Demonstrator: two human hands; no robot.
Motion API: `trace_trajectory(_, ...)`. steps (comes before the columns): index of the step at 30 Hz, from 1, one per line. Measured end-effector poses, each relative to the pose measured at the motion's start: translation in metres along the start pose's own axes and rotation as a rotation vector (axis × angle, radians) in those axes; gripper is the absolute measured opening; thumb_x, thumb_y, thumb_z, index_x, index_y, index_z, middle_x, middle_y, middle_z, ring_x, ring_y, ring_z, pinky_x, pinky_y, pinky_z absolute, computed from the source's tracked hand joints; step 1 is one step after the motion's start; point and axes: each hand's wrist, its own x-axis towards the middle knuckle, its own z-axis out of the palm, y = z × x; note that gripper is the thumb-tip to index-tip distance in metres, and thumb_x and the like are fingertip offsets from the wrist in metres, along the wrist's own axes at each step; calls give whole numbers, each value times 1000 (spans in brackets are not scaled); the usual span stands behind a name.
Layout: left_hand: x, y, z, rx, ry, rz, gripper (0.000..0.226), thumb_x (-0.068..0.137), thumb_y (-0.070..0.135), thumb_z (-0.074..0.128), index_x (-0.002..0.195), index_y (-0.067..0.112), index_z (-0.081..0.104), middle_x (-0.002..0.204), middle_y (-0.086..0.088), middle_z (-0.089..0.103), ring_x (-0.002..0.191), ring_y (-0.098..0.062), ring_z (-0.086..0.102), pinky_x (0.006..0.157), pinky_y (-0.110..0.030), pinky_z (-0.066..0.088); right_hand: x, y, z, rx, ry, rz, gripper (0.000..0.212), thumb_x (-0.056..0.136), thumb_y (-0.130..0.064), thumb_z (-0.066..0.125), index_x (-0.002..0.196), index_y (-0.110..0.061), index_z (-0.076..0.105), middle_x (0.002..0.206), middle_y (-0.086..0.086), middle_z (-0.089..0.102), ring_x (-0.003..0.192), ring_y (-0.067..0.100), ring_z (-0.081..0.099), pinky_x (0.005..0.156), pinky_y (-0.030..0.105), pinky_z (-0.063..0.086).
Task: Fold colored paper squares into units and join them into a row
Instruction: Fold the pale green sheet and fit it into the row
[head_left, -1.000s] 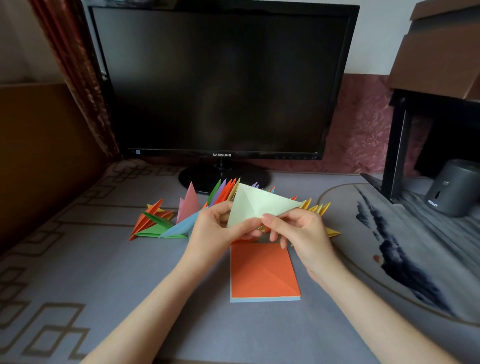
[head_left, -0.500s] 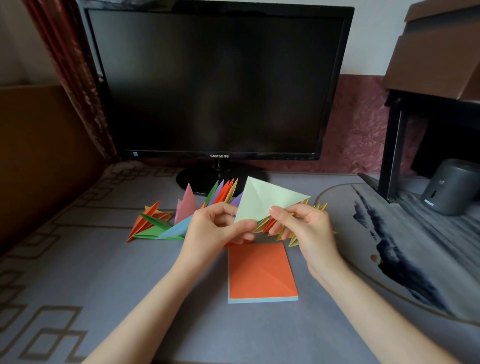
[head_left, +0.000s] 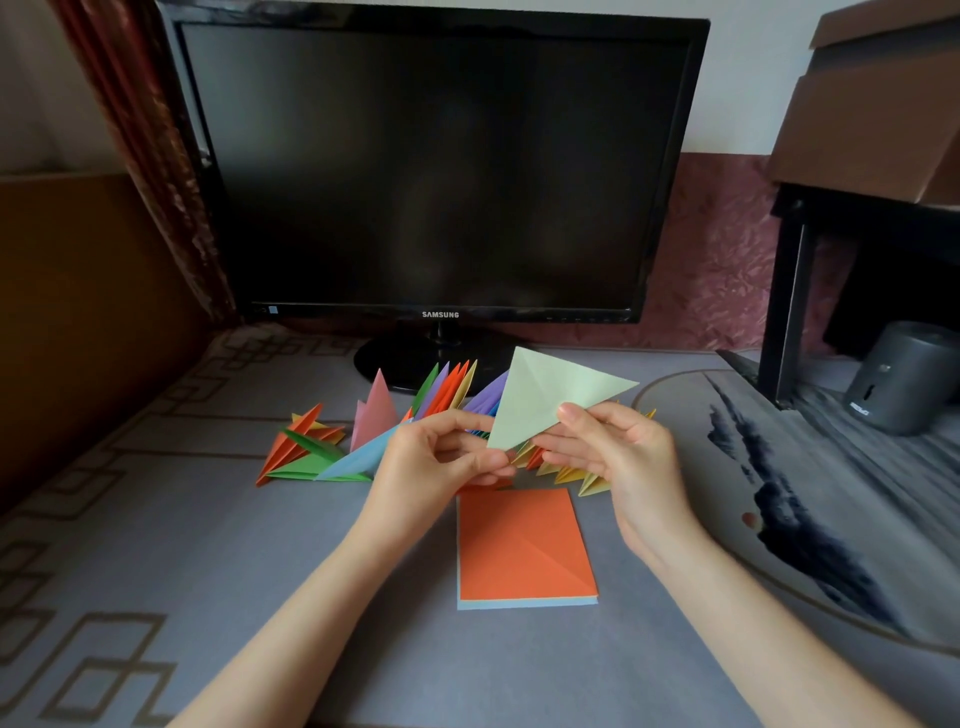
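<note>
The right hand (head_left: 618, 457) pinches the pale green folded triangle (head_left: 550, 400) at its lower right edge, thumb on the near face and fingers behind. The triangle is held in the air above the table (head_left: 260, 597), one corner pointing right. The left hand (head_left: 431, 462) is curled with its fingertips at the triangle's lowest corner; whether they pinch it cannot be determined. Behind both hands, the row of joined units (head_left: 452, 387) lies across the table from left to right. The stack of paper squares (head_left: 522, 545), orange on top, lies nearer. The monitor (head_left: 431, 166) stands at the far edge.
</note>
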Motion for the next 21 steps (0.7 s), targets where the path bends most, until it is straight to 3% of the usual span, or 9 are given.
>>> trace_trajectory(10, 0, 0, -1, 52, 22, 12, 16, 80, 7, 70, 90, 17, 65, 67, -4, 72, 75, -23, 73, 67, -27, 58, 1, -1, -1, -1, 52, -32, 15, 86, -10, 64, 82, 5, 62, 83, 18, 72, 76, 30, 72, 67, 30, 59)
trace_trajectory(15, 0, 0, -1, 49, 1, 37, 16, 84, 2, 66, 95, 14, 67, 76, -10, 74, 78, -23, 73, 70, -31, 60, 0, -1, -2, -11, 74, -73, 16, 87, -10, 63, 84, 6, 62, 80, 13, 73, 76, 28, 72, 65, 26, 58)
trace_trajectory(18, 2, 0, -7, 23, 66, 86, 15, 86, -1, 63, 97, 7, 67, 75, -9, 74, 78, -22, 73, 67, -26, 59, 3, -5, -9, 41, 112, -91, 18, 88, -11, 62, 90, 7, 61, 79, 11, 73, 76, 26, 72, 63, 25, 57)
trace_trajectory(21, 3, 4, -9, -17, 149, 101, 12, 90, 4, 59, 96, 10, 68, 73, -5, 74, 74, -18, 72, 65, -25, 58, 4, -6, -8, -4, 22, -32, 14, 87, -7, 61, 89, 7, 62, 76, 14, 72, 70, 27, 72, 58, 26, 57)
